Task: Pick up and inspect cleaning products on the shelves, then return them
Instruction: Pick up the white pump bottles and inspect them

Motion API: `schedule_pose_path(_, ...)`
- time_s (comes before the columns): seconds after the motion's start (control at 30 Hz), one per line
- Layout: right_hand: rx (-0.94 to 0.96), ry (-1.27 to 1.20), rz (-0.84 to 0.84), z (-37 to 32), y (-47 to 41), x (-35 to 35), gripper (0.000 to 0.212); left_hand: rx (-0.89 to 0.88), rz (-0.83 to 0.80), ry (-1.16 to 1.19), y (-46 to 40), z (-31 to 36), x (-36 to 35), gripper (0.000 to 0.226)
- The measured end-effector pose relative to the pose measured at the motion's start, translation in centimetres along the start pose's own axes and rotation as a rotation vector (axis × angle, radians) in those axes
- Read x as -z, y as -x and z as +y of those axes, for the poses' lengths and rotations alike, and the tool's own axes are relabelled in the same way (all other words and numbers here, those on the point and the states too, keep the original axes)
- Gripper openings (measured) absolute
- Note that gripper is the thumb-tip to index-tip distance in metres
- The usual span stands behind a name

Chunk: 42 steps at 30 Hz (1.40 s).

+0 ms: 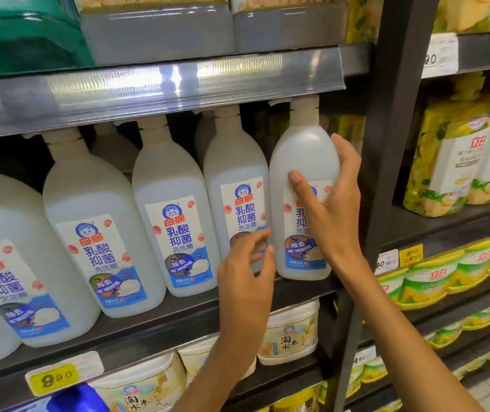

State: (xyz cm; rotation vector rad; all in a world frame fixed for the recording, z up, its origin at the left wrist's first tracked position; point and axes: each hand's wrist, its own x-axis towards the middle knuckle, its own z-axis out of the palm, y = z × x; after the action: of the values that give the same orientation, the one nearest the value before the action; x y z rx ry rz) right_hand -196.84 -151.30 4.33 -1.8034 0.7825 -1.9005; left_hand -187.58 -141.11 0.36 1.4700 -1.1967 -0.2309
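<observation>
On the middle shelf (178, 310) of a dark store rack, a row of 5 tall translucent white bottles stands label-out, necks tucked close under the price rail (160, 84) of the board above. Yellow-green bottles (446, 162) fill the next bay; tubs (291, 331) sit 1 level below. The rightmost bottle (300, 156) is the one in hand: base at the shelf's front lip, whether resting or just lifted cannot be told. The right hand (331, 209) wraps its right side, thumb across the label front, fingers curled round the shoulder, holding it. The left hand (245, 272) hovers low at the gap between this bottle and its neighbour (235, 162), fingers loosely spread, gripping nothing; contact unclear. Risks, as judged: the cap may catch the rail if lifted straight up; a 1-handed hold on a smooth, heavy body may slip; the left fingers could nudge the neighbour off the lip.
</observation>
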Motion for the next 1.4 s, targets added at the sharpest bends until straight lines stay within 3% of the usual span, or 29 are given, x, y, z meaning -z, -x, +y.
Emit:
schedule_pose_path(0.17, 0.045, 0.004, 0.032, 1.0, -0.7, -0.4, 0.079, -0.391, 0.323, -0.148, -3.7, 4.4, 2.9, 0.028)
schedule_pose_path(0.23, 0.068, 0.025, 0.018, 1.5, -1.2, -0.5, 0.083, -0.444, 0.387, -0.232, -6.0, 6.2, 3.6, 0.018)
schedule_pose_path(0.27, 0.040, 0.002, 0.002, 1.7, -1.4, -0.5, 0.082, -0.412, 0.382, -0.284, -7.0, 6.9, 3.7, 0.012)
schedule_pose_path(0.37, -0.083, -0.150, -0.014, 2.2, -1.2, -0.7, 0.069, -0.330, 0.359, -0.420, -8.9, 7.9, 3.8, 0.041)
schedule_pose_path(0.43, -0.103, -0.162, 0.025, 2.6, -0.7, -0.8, 0.066, -0.294, 0.342, -0.459, -9.3, 8.0, 3.5, 0.046)
schedule_pose_path(0.7, -0.243, -0.086, 0.005, 4.1, 3.1, -0.8, 0.086, -0.193, 0.122, -0.636, -10.1, 7.5, 1.7, 0.055)
schedule_pose_path(0.97, -0.311, -0.207, -0.066, 4.5, 2.8, -0.9, 0.081, -0.185, 0.122, -0.631, -11.0, 8.3, 3.0, 0.049)
schedule_pose_path(1.07, -0.322, -0.221, -0.076, 4.4, 2.5, -0.8, 0.077, -0.090, 0.097, -0.633, -11.0, 9.2, 3.2, 0.057)
schedule_pose_path(1.2, -0.350, -0.253, -0.107, 5.1, 2.7, -0.3, 0.057, 0.019, 0.008, -0.500, -11.1, 9.4, 3.0, 0.058)
schedule_pose_path(1.4, -0.410, -0.333, -0.132, 4.7, 3.2, 0.1, 0.053, 0.065, -0.021, -0.476, -10.6, 9.2, 3.0, 0.045)
